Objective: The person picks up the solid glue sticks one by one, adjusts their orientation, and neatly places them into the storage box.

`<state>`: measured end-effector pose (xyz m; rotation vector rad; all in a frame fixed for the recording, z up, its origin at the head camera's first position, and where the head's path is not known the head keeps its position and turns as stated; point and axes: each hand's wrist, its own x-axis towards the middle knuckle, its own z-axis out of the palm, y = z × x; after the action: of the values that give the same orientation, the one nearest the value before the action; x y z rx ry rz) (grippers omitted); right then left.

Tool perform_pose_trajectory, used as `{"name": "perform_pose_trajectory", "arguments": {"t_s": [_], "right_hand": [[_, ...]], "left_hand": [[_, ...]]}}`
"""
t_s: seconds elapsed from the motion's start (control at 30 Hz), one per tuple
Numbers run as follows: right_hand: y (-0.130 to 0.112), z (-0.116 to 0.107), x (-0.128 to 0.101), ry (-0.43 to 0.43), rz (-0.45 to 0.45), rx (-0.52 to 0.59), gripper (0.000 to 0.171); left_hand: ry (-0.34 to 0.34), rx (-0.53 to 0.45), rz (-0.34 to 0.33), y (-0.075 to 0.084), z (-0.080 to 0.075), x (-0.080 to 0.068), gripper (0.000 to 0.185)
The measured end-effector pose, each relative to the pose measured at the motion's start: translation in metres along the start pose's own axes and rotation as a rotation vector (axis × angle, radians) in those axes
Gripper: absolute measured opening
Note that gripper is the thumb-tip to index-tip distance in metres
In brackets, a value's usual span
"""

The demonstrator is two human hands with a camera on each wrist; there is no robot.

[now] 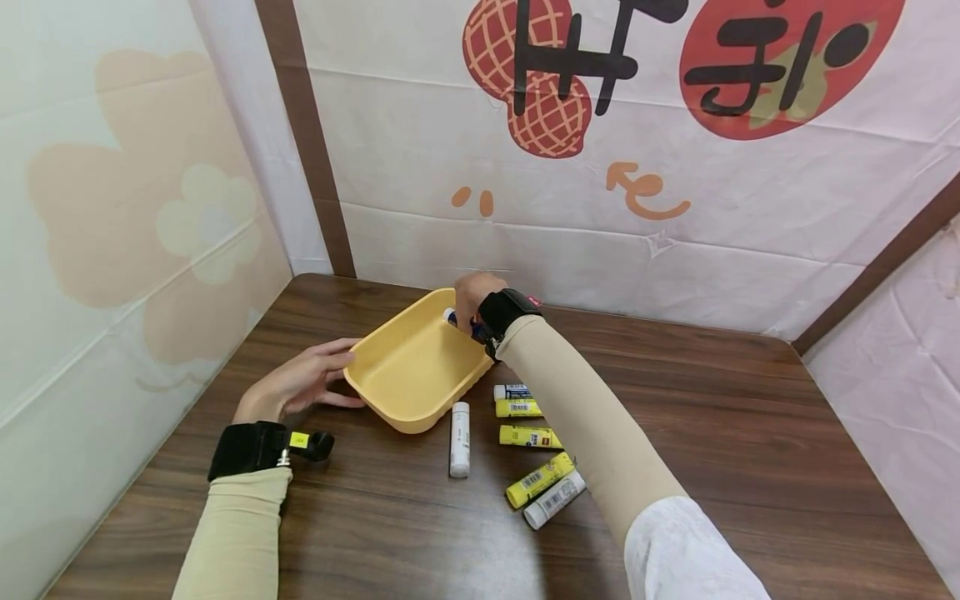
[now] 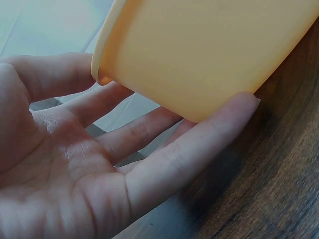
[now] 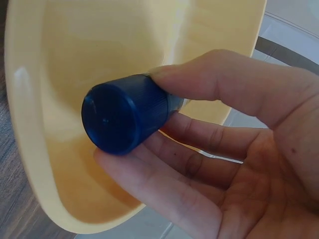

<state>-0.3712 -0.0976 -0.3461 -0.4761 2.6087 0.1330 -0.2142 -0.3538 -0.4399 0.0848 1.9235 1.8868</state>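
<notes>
A yellow plastic basket point(image 1: 401, 367) sits tilted at an angle across the wooden table. At its left end my left hand point(image 1: 303, 383) holds the wall, fingers on one side and thumb on the other; the rim point(image 2: 102, 74) touches a finger in the left wrist view. Over the basket's far right part, my right hand point(image 1: 476, 300) grips a glue stick point(image 1: 450, 317) between thumb and fingers. Its dark blue cap point(image 3: 124, 114) faces the right wrist camera, and most of its pale body is hidden by the hand.
A white glue stick point(image 1: 460, 440) lies just in front of the basket. Right of it are a blue-and-white stick point(image 1: 512, 392), several yellow ones point(image 1: 540, 480) and a greyish-white one point(image 1: 555, 500), some partly behind the right forearm. Printed cloth walls point(image 1: 420, 150) border the table.
</notes>
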Motion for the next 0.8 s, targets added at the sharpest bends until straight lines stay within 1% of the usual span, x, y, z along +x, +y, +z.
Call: {"name": "perform_pose_trajectory", "arguments": {"t_s": [0.13, 0.3, 0.4, 0.5, 0.7, 0.8], "right_hand": [[0.002, 0.003, -0.001, 0.031, -0.008, 0.016, 0.012], [0.002, 0.004, -0.009, 0.053, -0.018, 0.023, 0.009], [0.0, 0.003, -0.014, 0.053, -0.01, 0.006, 0.009], [0.0, 0.004, -0.015, 0.073, -0.008, -0.005, 0.009], [0.004, 0.013, -0.017, 0.143, -0.037, 0.032, 0.009], [0.005, 0.016, -0.019, 0.157, -0.058, 0.038, 0.013]], "left_hand": [[0.005, 0.0, -0.002, 0.0, 0.001, 0.001, 0.063], [0.008, 0.002, -0.006, 0.001, 0.001, 0.001, 0.065], [0.006, 0.001, -0.002, 0.001, 0.001, 0.001, 0.065], [-0.003, 0.005, 0.007, 0.002, 0.002, 0.002, 0.064], [-0.002, 0.007, -0.005, 0.001, 0.002, 0.001, 0.062], [0.002, 0.01, -0.003, 0.0, 0.002, 0.002, 0.061]]}}
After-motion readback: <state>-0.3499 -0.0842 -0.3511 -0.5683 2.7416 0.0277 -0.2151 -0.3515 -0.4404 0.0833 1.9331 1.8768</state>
